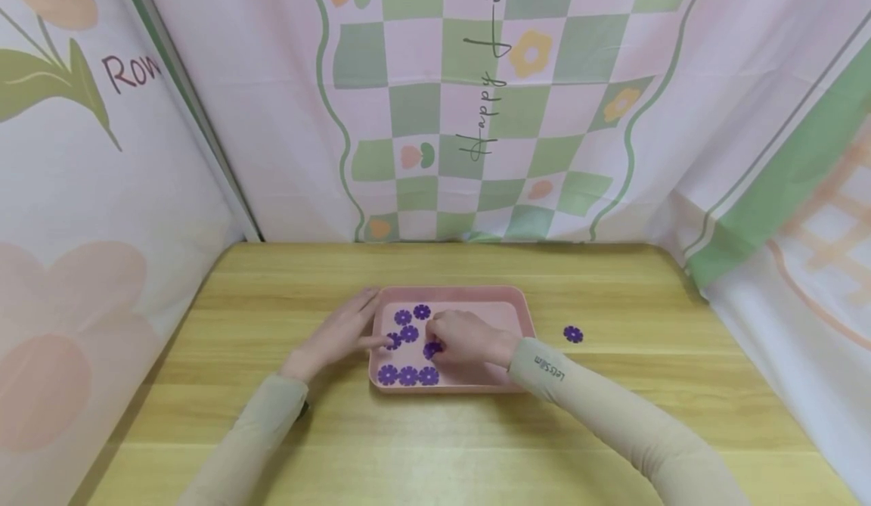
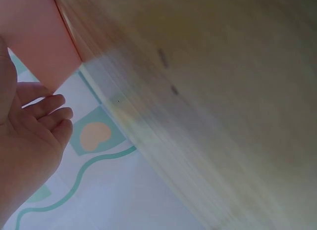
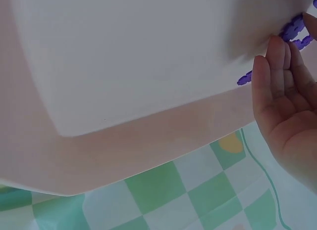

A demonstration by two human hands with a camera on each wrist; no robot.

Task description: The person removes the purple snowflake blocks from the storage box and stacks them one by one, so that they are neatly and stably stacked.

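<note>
A pink tray (image 1: 457, 293) holds several purple snowflake-shaped building discs on its left side. Three discs lie in a row along the near left edge, among them one disc (image 1: 407, 376) in the middle. My right hand (image 1: 463, 336) reaches into the tray from the right and pinches a purple disc (image 1: 432, 350) between thumb and fingers; the same disc (image 3: 293, 28) shows at the fingertips in the right wrist view. My left hand (image 1: 347, 328) rests at the tray's left wall, fingers along the far left corner, thumb stretched over the rim onto another disc (image 1: 393, 341).
A single purple disc (image 1: 574, 334) lies on the wooden table (image 1: 612, 415) to the right of the tray. Behind the table hangs a checkered curtain (image 1: 469, 113), with more printed cloth (image 1: 82, 226) along the left side and on the right.
</note>
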